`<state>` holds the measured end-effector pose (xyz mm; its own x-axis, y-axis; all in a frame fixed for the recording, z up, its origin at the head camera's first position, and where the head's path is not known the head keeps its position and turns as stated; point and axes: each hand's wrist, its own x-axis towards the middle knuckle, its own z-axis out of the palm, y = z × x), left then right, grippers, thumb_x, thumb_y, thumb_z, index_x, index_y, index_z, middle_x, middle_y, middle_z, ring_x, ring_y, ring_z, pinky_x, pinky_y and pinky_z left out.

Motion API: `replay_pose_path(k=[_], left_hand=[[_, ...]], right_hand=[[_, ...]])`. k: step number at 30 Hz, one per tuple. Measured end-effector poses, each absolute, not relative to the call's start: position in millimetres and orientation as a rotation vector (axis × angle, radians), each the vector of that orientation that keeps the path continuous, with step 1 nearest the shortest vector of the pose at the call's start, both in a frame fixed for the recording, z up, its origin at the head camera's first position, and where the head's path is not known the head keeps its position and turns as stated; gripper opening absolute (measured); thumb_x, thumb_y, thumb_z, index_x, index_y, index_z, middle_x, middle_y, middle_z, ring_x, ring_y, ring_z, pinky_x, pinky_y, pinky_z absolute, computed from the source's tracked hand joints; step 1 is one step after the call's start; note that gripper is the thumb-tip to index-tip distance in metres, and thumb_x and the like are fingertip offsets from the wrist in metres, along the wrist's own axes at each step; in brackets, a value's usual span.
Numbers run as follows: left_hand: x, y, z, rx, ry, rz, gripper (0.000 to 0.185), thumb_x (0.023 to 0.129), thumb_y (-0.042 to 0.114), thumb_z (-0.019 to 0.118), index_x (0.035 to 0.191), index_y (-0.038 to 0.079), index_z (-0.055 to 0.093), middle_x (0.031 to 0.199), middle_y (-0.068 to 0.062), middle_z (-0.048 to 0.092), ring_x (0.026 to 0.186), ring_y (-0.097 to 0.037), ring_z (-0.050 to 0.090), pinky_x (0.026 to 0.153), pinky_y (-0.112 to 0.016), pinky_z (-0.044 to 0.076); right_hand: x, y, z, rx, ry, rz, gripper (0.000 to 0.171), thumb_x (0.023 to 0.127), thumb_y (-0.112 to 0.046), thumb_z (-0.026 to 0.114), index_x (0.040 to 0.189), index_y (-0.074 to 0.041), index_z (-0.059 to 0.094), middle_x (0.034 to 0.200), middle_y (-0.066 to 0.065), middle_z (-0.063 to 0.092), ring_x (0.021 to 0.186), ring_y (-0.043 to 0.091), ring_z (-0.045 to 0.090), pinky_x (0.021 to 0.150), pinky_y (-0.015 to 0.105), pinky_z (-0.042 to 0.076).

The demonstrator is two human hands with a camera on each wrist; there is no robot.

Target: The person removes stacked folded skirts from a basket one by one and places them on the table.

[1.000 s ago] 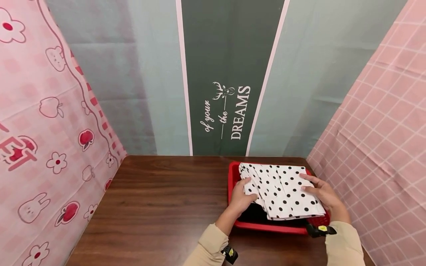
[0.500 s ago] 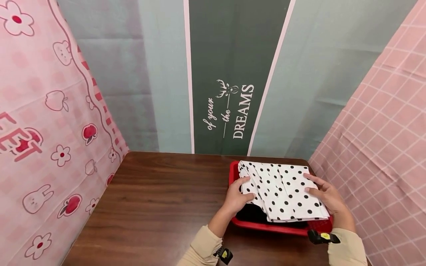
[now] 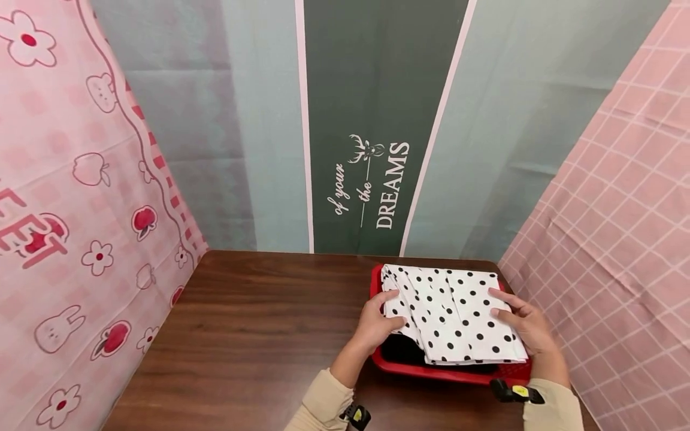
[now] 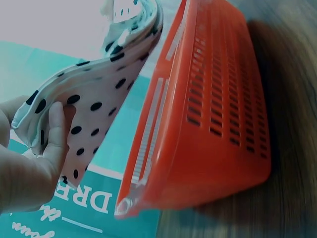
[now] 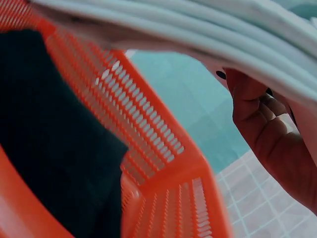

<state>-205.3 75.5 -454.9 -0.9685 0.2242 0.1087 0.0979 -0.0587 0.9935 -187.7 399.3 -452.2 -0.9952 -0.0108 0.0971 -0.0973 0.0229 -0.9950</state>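
Observation:
Both hands hold a folded white cloth with black polka dots flat over a red plastic basket. My left hand grips its left edge, thumb and fingers on either side of the layers. On the opposite edge, my right hand grips the fabric. In the left wrist view the cloth hangs above the rim of the slotted basket, with a gap between. Seen from the right wrist, fingers curl under the stacked layers. A black cloth lies inside the basket, mostly hidden from the head view.
The basket stands at the back right of a brown wooden table. Close on its right hangs a pink grid curtain. A grey-green curtain with lettering runs along the back, and a pink printed one at left.
The head view has shifted slightly. Both hands keep their hold on the polka-dot cloth, which has moved a little to the left over the basket.

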Motion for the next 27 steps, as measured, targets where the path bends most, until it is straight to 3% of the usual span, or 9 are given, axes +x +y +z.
replay_pose_path(k=[2, 8, 17, 22, 27], left_hand=[[-205, 69, -455, 0.352, 2.098, 2.203, 0.054, 0.07, -0.008, 0.07, 0.122, -0.001, 0.059, 0.123, -0.011, 0.054, 0.108, -0.02, 0.045, 0.079, -0.027, 0.044], [-200, 47, -447, 0.349, 2.061, 2.233, 0.052, 0.071, -0.011, 0.067, 0.121, -0.007, 0.057, 0.124, -0.017, 0.053, 0.104, -0.025, 0.047, 0.071, -0.024, 0.045], [-190, 15, -434, 0.385, 1.923, 2.257, 0.051, 0.078, -0.011, 0.061, 0.127, -0.013, 0.047, 0.125, -0.028, 0.047, 0.081, -0.018, 0.056, 0.065, -0.022, 0.047], [-195, -1, -442, 0.414, 1.89, 2.25, 0.053, 0.08, -0.01, 0.06, 0.13, -0.013, 0.043, 0.133, -0.028, 0.039, 0.09, -0.02, 0.057, 0.069, -0.023, 0.048], [-205, -15, -454, 0.403, 1.89, 2.265, 0.052, 0.082, -0.009, 0.06, 0.131, -0.012, 0.043, 0.135, -0.027, 0.037, 0.091, -0.021, 0.057, 0.069, -0.025, 0.048]], right_hand=[[-185, 392, -453, 0.049, -2.126, 2.26, 0.044, 0.088, 0.005, 0.059, 0.124, -0.019, 0.063, 0.094, -0.003, 0.068, 0.068, 0.018, 0.066, 0.058, 0.032, 0.054], [-183, 372, -457, -0.074, -2.114, 2.307, 0.042, 0.088, 0.002, 0.06, 0.121, -0.025, 0.065, 0.092, -0.003, 0.068, 0.067, 0.021, 0.067, 0.058, 0.036, 0.053], [-192, 343, -463, -0.075, -2.166, 2.225, 0.042, 0.085, -0.001, 0.066, 0.123, -0.017, 0.063, 0.094, -0.004, 0.067, 0.069, 0.019, 0.066, 0.06, 0.034, 0.054], [-201, 325, -464, -0.095, -2.203, 2.187, 0.046, 0.082, -0.003, 0.07, 0.127, -0.006, 0.058, 0.097, -0.004, 0.067, 0.071, 0.02, 0.066, 0.062, 0.035, 0.054], [-210, 311, -464, -0.069, -2.257, 2.154, 0.05, 0.081, -0.006, 0.071, 0.129, -0.004, 0.055, 0.101, -0.003, 0.064, 0.073, 0.021, 0.066, 0.063, 0.036, 0.054]])
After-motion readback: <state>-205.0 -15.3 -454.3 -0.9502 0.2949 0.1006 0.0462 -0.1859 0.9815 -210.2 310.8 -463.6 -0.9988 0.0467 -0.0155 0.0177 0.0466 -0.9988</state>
